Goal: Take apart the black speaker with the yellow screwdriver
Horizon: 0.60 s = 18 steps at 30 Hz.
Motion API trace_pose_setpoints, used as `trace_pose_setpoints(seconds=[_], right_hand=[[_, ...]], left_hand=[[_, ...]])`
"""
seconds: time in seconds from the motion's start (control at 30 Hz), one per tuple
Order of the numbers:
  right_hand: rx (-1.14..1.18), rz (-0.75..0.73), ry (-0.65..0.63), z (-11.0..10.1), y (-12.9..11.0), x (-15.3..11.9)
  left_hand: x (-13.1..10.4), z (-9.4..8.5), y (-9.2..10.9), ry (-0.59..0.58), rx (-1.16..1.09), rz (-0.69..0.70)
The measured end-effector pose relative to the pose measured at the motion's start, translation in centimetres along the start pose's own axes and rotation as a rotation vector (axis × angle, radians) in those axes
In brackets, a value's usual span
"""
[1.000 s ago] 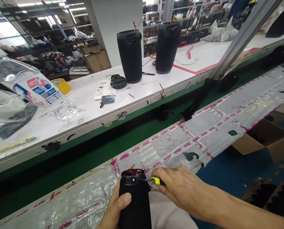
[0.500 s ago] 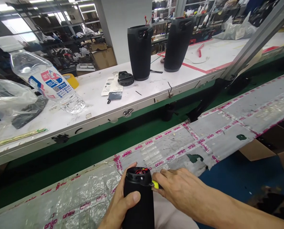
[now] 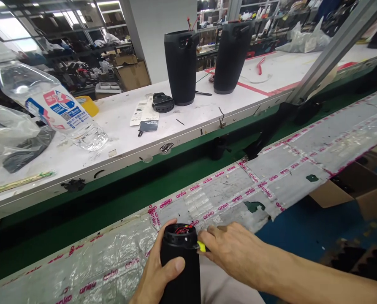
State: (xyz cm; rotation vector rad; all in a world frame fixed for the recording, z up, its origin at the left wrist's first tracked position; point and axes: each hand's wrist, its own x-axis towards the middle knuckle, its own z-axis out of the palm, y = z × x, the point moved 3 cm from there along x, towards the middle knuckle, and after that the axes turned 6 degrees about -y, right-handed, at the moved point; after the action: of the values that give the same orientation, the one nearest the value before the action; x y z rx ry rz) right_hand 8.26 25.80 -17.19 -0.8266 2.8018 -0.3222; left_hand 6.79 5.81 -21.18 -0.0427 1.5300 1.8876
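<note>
Right, nearest first, as I read it from my remote post. Left grip [image 3: 156, 272] is wrapped round a black cylinder [image 3: 190, 278], thumb across its front; its base runs out of view, so I cannot tell what bears it. Right grip [image 3: 229, 245] pinches a tool with a yellow handle [image 3: 202, 246], its end at the upper right rim. Contact there is too small for me to make out.

Main worry, my judgement: a sideways push could slip the tool off the rim, scoring the shell or catching the red wires [image 3: 183, 230] inside the open top. A loose left hold would let the cylinder twist.

Beyond the hands, plastic sheeting [image 3: 112, 253], torn in places; I judge small parts could snag there. Then a green strip [image 3: 112, 202], a gap I would count as an obstacle before the white desk [image 3: 121, 126]. On it: bottle [image 3: 61, 105], yellow tape roll [image 3: 88, 105], printed cards [image 3: 139, 114], dark cap-like part [image 3: 163, 102], two upright housings [image 3: 180, 67]. Slanting metal post [image 3: 337, 50] bars the right side.
</note>
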Motion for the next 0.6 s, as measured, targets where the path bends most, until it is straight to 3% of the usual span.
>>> trace_pose_setpoints(seconds=[0.1,0.2,0.3,0.43,0.6], right_hand=[[0.533,0.066,0.179,-0.2,1.0,-0.2],[0.943,0.255,0.361,0.1,2.6,-0.7],[0.996,0.377,0.285,0.7,3.0,-1.1],[0.977,0.411,0.157,2.3,1.5,-1.2],[1.048,0.429,0.117,6.8,-0.6,0.0]], left_hand=[[0.0,-0.1,-0.8,0.002,-0.215,-0.039],[-0.2,-0.3,-1.4,0.033,-0.352,-0.079],[-0.5,-0.4,-1.0,0.055,-0.37,-0.075],[-0.5,0.0,0.3,0.18,-0.326,-0.09],[0.1,1.2,1.8,0.376,-0.125,0.057]])
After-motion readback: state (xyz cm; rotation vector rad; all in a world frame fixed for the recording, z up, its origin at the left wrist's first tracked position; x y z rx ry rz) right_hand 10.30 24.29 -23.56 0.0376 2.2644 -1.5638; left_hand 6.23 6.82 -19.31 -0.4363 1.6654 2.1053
